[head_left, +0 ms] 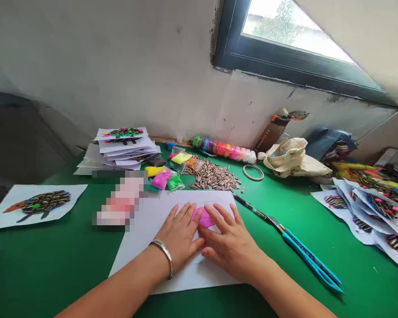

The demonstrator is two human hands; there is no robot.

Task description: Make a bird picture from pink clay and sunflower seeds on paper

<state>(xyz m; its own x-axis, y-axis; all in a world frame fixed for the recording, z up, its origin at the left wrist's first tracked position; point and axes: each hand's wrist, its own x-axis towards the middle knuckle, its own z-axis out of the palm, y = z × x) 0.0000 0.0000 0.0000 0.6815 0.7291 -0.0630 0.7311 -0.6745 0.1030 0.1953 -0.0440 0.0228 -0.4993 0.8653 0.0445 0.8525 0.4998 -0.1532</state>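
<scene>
A flat pink piece of clay (206, 217) lies on a white sheet of paper (142, 247) with faint drawn lines. My left hand (182, 229), with a silver bangle at the wrist, rests on the sheet with fingers spread, fingertips at the pink piece's left edge. From the right, my right hand (230, 240) lies with fingers apart, touching the pink piece's right and lower edges. Neither hand grips anything. Beyond the sheet are a heap of striped sunflower seeds (214, 176) and small bags of coloured clay (161, 179).
Blue tweezers (311, 260) and a pen (252, 207) lie right of the sheet. Papers with seed pictures are stacked at the back left (129, 152) and right (374, 207); another picture (46, 205) lies left. A tape ring (253, 172) and cloth bag (293, 159) stand behind.
</scene>
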